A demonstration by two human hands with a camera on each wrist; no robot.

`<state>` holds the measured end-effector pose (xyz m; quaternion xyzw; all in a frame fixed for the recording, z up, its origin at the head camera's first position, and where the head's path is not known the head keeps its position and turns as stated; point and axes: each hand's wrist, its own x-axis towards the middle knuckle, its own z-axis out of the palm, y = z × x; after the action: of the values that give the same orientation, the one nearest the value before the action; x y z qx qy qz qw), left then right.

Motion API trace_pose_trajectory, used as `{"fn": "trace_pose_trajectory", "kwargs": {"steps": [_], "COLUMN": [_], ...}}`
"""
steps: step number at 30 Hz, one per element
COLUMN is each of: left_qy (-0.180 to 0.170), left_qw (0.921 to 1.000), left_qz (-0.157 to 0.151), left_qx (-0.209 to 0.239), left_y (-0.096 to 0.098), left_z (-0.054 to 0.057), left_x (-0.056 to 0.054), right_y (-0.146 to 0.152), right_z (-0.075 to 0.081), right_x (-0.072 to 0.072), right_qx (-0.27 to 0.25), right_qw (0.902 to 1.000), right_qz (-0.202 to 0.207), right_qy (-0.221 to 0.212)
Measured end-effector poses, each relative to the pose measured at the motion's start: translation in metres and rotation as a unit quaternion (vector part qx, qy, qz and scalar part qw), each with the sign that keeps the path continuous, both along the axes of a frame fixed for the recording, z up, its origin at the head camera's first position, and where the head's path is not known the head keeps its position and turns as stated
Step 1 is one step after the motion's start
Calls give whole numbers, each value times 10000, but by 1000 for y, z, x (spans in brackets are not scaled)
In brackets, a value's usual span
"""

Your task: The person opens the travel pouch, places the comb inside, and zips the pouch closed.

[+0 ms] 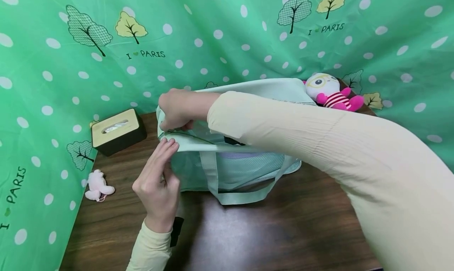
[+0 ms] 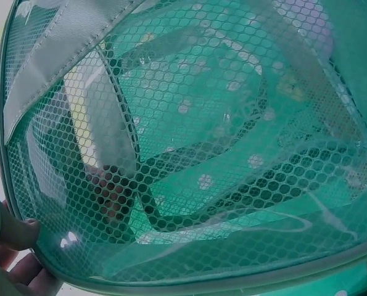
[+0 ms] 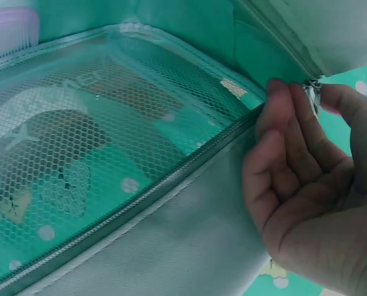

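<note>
A pale mint handbag [image 1: 244,174] with see-through mesh sides stands on the table, its zipped top partly open. At its left end my right hand [image 1: 179,107] pinches the metal zipper pull [image 3: 314,95] between thumb and fingers. My left hand [image 1: 157,184] holds the front left corner of the bag, fingertips over the top edge; in the left wrist view, the thumb lies on the mesh side. Inside the bag are a lilac thing with fine teeth [image 3: 12,34], perhaps a comb, and a dark thing [image 1: 233,141], mostly hidden by the right sleeve.
A tissue box [image 1: 118,131] with a wooden top is at the left of the brown table [image 1: 301,223]. A small pale pink plush toy [image 1: 98,185] lies nearer. Behind the bag's right end sits a pink-and-white doll [image 1: 328,91]. A green dotted curtain [image 1: 213,54] closes off the back and left.
</note>
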<state>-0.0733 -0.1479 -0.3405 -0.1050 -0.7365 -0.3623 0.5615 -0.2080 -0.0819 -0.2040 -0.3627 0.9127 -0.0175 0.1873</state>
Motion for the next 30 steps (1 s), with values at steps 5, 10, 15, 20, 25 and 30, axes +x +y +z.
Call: {"fn": "trace_pose_trajectory", "kwargs": {"steps": [5, 10, 15, 20, 25, 30], "left_qy": [-18, -45, -73, -3, -12, -75], "left_qw": [10000, 10000, 9999, 9999, 9998, 9998], "left_qz": [7, 24, 53, 95, 40, -16], "left_qx": [28, -26, -55, -124, -185, -179], "left_y": [0, -1, -1, -2, -3, -3], "left_z": [0, -2, -2, -2, 0, 1], "left_x": [0, 0, 1, 1, 1, 0], "right_y": [3, 12, 19, 27, 41, 52], "right_z": [-3, -2, 1, 6, 13, 19], "right_x": [-5, -9, -11, -12, -15, -16], "right_qx": [-494, -946, -1420, -1731, -1942, -1926], "right_qw": [9967, 9870, 9714, 9522, 9363, 9305], "right_qz": [-176, -532, -955, -1347, -1552, -1606], "right_qy": [-613, -1189, -1646, -2127, -2482, -2671]}}
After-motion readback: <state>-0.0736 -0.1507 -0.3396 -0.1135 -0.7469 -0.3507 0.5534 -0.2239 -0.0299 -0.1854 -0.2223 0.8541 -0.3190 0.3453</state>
